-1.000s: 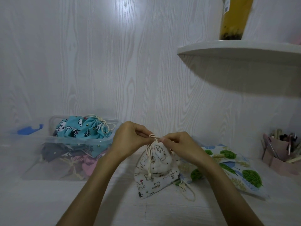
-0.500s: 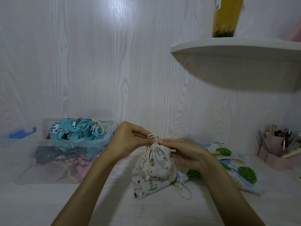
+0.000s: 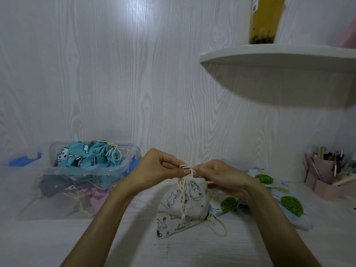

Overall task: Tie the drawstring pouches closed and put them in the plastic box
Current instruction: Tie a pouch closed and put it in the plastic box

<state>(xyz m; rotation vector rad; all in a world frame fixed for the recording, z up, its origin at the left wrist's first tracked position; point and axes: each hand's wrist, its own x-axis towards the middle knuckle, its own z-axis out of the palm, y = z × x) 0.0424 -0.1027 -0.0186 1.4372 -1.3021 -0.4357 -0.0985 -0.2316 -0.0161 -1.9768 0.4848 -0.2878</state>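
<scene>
- The turquoise pouch on top of the pile in the plastic box carries printed letters ending in "ORN"; the script word above them is too blurred to read.
- The yellow bottle on the shelf bears a white label with a barcode, unreadable.

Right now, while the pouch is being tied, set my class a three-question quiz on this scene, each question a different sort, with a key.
1. True or false: both hands pinch the cord at the neck of the white cat-print pouch.
2. Which pouch lies on top in the plastic box? A: turquoise unicorn pouch. B: a red striped one. C: a plain yellow one.
3. Fill in: the tree-print pouch lies on the table under the ____ hand.

Key: 1 true: left hand and right both grip it. 2 A. 3 right.
</scene>
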